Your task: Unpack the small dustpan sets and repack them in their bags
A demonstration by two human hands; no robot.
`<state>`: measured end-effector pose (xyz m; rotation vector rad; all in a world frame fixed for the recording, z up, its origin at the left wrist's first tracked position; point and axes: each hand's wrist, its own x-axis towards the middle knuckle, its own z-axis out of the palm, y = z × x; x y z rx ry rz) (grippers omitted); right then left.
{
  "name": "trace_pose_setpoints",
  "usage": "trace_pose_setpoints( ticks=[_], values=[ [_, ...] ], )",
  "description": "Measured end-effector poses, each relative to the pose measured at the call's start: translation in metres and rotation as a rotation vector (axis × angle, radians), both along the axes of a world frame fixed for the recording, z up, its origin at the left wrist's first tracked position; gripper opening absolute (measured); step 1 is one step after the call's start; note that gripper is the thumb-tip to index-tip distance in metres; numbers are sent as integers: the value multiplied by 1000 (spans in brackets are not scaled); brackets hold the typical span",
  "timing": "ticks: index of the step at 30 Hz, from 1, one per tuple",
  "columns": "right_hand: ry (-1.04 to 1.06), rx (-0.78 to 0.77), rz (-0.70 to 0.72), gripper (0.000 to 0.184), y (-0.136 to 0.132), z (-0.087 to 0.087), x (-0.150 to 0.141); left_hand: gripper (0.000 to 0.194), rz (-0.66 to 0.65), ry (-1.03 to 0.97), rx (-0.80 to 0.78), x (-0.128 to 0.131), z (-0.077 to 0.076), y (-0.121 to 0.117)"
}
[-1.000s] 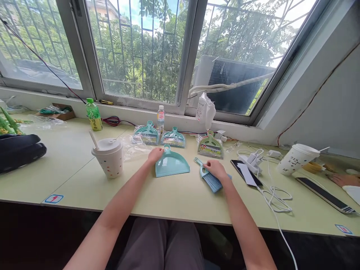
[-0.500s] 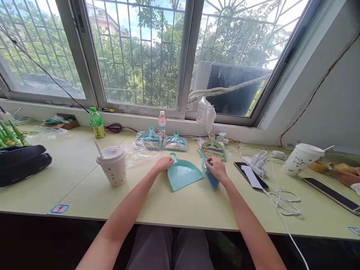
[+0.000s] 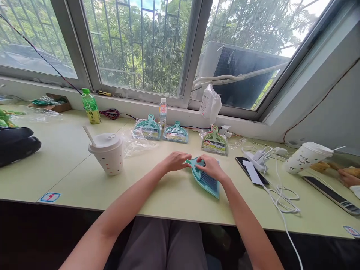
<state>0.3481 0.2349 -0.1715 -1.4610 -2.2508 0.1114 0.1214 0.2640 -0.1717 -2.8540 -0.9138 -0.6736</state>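
Observation:
A light teal dustpan (image 3: pixel 206 189) lies tilted round on the table, its handle end toward my left hand. The small hand brush (image 3: pixel 210 181), with blue bristles, rests on the dustpan. My left hand (image 3: pixel 176 161) pinches the dustpan's handle end between thumb and fingers. From above, my right hand (image 3: pixel 210 167) grips the brush and presses it against the pan; its fingers hide part of the brush body. Behind them stand packaged dustpan sets: two teal ones (image 3: pixel 147 128) (image 3: pixel 176 133) and a green one (image 3: pixel 215 141).
A white lidded cup (image 3: pixel 108 155) with a straw stands left of my arm, near clear plastic wrap (image 3: pixel 135 144). Bottles (image 3: pixel 91 107) (image 3: pixel 162 111) line the back. To the right are a phone (image 3: pixel 251 170), white cables (image 3: pixel 281 198), another cup (image 3: pixel 306 158) and another person's hand (image 3: pixel 348 177).
The dustpan has turned and shifted right, and the brush now lies on it instead of beside it. My left hand has moved right, close to my right hand. The view has tilted down.

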Motion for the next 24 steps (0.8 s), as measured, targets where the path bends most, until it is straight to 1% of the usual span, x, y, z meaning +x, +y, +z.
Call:
trace_pose_setpoints(
  ticks=[3,4,6,8,10,11,16,20,24],
  values=[
    [58,-58,42,19,1,1,6,54,-34,37,175,-3,-4,6],
    [85,-82,47,21,2,2,8,54,-25,59,212,-2,-5,6],
    [132,-129,33,24,3,2,12,41,-31,127,273,3,-7,3],
    [165,-168,21,25,2,3,15,26,-94,201,342,8,-8,-2],
    [189,-206,31,25,1,4,17,21,-157,241,395,11,-8,-6],
    [200,-224,44,25,0,5,18,22,-169,242,407,11,-8,-7],
    [232,-261,96,27,-1,5,18,22,-140,164,389,6,-8,-2],
    [227,-271,96,27,2,1,18,29,-212,208,372,4,-8,-2],
    [242,-287,124,28,5,-1,19,34,-199,237,336,6,-10,-5]
  ],
)
